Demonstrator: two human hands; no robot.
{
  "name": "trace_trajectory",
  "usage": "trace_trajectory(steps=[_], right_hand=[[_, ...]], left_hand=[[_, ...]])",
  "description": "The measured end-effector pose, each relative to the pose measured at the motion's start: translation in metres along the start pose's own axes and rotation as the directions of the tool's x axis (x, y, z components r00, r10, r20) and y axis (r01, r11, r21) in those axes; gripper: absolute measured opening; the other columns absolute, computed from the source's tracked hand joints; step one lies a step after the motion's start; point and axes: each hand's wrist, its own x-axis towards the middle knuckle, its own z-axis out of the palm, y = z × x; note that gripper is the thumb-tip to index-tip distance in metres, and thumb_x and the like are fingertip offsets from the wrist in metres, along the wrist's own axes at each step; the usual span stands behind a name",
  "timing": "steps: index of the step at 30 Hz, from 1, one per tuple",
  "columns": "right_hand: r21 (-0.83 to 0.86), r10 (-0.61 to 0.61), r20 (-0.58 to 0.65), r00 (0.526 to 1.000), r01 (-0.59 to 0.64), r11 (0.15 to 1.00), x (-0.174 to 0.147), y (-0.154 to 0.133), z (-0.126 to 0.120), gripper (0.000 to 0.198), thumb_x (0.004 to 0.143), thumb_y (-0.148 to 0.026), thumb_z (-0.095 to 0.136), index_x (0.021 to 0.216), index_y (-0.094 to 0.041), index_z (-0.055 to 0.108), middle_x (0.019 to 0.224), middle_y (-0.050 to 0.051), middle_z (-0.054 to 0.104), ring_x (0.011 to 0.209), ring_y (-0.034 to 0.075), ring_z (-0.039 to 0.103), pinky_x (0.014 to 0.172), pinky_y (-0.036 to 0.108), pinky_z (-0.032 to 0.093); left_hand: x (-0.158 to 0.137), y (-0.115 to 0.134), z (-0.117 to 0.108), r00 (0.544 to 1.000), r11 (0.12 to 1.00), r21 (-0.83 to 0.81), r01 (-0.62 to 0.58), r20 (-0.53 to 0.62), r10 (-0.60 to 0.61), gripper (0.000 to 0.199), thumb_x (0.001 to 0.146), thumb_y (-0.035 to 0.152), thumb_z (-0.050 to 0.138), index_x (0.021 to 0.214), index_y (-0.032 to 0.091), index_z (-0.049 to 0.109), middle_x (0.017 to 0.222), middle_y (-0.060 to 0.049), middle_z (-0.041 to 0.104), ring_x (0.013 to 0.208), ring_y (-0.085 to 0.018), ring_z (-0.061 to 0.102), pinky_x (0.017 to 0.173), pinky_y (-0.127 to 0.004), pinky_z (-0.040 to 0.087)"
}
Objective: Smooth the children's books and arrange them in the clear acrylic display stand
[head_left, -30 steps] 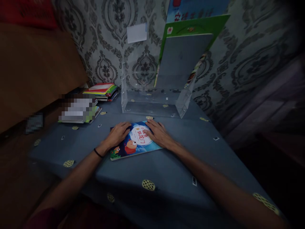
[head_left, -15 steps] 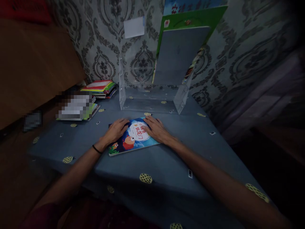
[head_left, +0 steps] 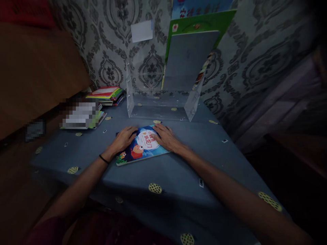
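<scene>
A blue picture book (head_left: 143,154) with a cartoon fish and red Chinese characters on its cover lies closed on the table, turned slightly askew. My left hand (head_left: 124,139) rests flat over the book's left side, fingers stretched toward its far edge. On the right side of the cover lies my right hand (head_left: 167,139), its fingers also extended and reaching the far edge. Neither hand is wrapped round the book. Just behind it stands a clear acrylic book rack (head_left: 159,112), with a grey panel and a large green-and-blue book leaning in its right part.
Two stacks sit at the back left: bright booklets (head_left: 108,94), and a nearer pile of books (head_left: 95,119), partly pixelated. The grey-blue tablecloth (head_left: 178,170) has yellow pineapple prints. Patterned wallpaper (head_left: 109,37) rises behind, with a white card (head_left: 141,31) on it.
Both hands stay on the book, which has not visibly moved on the table. The view has shifted very slightly.
</scene>
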Motion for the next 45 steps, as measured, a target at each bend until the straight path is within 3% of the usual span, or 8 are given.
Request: trace_trajectory(steps=[18, 21, 24, 28, 32, 39, 45], right_hand=[[-0.025, 0.028, 0.029, 0.999, -0.027, 0.999, -0.001, -0.004, -0.006, 0.051, 0.101, -0.037, 0.041, 0.144, -0.012, 0.052, 0.156, 0.018, 0.045, 0.148, 0.032, 0.036, 0.121, 0.058, 0.027], [-0.061, -0.027, 0.000, 1.000, 0.027, 0.998, -0.005, -0.009, -0.011, 0.045, 0.102, -0.036, 0.041, 0.136, -0.016, 0.061, 0.148, 0.018, 0.055, 0.143, 0.032, 0.045, 0.120, 0.059, 0.027], [-0.038, -0.165, 0.020, 0.986, 0.166, 0.985, -0.010, -0.011, -0.011, 0.043, 0.102, -0.042, 0.045, 0.133, -0.019, 0.064, 0.144, 0.016, 0.059, 0.139, 0.031, 0.050, 0.119, 0.059, 0.029], [0.073, -0.339, 0.116, 0.934, 0.332, 0.940, -0.013, -0.006, -0.009, 0.066, 0.091, -0.063, 0.058, 0.145, -0.024, 0.055, 0.155, 0.014, 0.048, 0.147, 0.034, 0.038, 0.120, 0.061, 0.027], [0.193, -0.377, 0.215, 0.901, 0.339, 0.921, -0.014, 0.003, -0.015, 0.091, 0.077, -0.076, 0.066, 0.152, -0.029, 0.046, 0.164, 0.011, 0.033, 0.152, 0.036, 0.026, 0.123, 0.062, 0.018], [0.271, -0.354, 0.294, 0.888, 0.277, 0.922, -0.015, 0.012, -0.024, 0.088, 0.076, -0.071, 0.071, 0.151, -0.034, 0.044, 0.166, 0.008, 0.026, 0.153, 0.035, 0.023, 0.124, 0.063, 0.012], [0.283, -0.352, 0.321, 0.879, 0.265, 0.922, -0.010, 0.034, -0.023, 0.083, 0.077, -0.070, 0.071, 0.149, -0.034, 0.049, 0.165, 0.008, 0.032, 0.152, 0.034, 0.028, 0.123, 0.062, 0.016]], left_hand=[[0.000, 0.001, 0.000, 0.996, 0.996, -0.001, 0.087, 0.003, -0.087, 0.027, 0.100, 0.022, 0.046, 0.121, 0.018, 0.063, 0.115, -0.010, 0.067, 0.107, -0.024, 0.063, 0.098, -0.041, 0.052], [0.001, 0.001, -0.001, 0.995, 0.995, -0.006, 0.097, 0.006, -0.097, 0.027, 0.100, 0.022, 0.046, 0.121, 0.019, 0.063, 0.115, -0.009, 0.067, 0.108, -0.024, 0.063, 0.099, -0.041, 0.052], [0.001, 0.001, 0.000, 0.994, 0.994, -0.014, 0.105, 0.013, -0.105, 0.026, 0.100, 0.022, 0.047, 0.121, 0.021, 0.062, 0.115, -0.007, 0.067, 0.109, -0.023, 0.063, 0.102, -0.041, 0.051], [0.001, 0.000, 0.002, 0.994, 0.994, -0.017, 0.108, 0.011, -0.108, 0.025, 0.100, 0.022, 0.048, 0.121, 0.022, 0.061, 0.117, -0.007, 0.067, 0.112, -0.023, 0.062, 0.103, -0.043, 0.050], [0.002, 0.002, 0.002, 0.993, 0.993, 0.021, 0.114, 0.012, -0.114, 0.024, 0.101, 0.021, 0.047, 0.122, 0.021, 0.060, 0.119, -0.008, 0.066, 0.111, -0.024, 0.061, 0.101, -0.043, 0.050], [0.005, 0.006, -0.002, 0.988, 0.989, 0.067, 0.133, 0.075, -0.137, 0.022, 0.102, 0.020, 0.045, 0.118, 0.020, 0.060, 0.115, -0.009, 0.067, 0.107, -0.026, 0.060, 0.095, -0.044, 0.050], [0.006, 0.016, -0.009, 0.981, 0.972, 0.186, 0.140, 0.109, -0.162, 0.018, 0.101, 0.023, 0.046, 0.109, 0.020, 0.061, 0.109, -0.009, 0.068, 0.101, -0.027, 0.062, 0.089, -0.042, 0.051]])
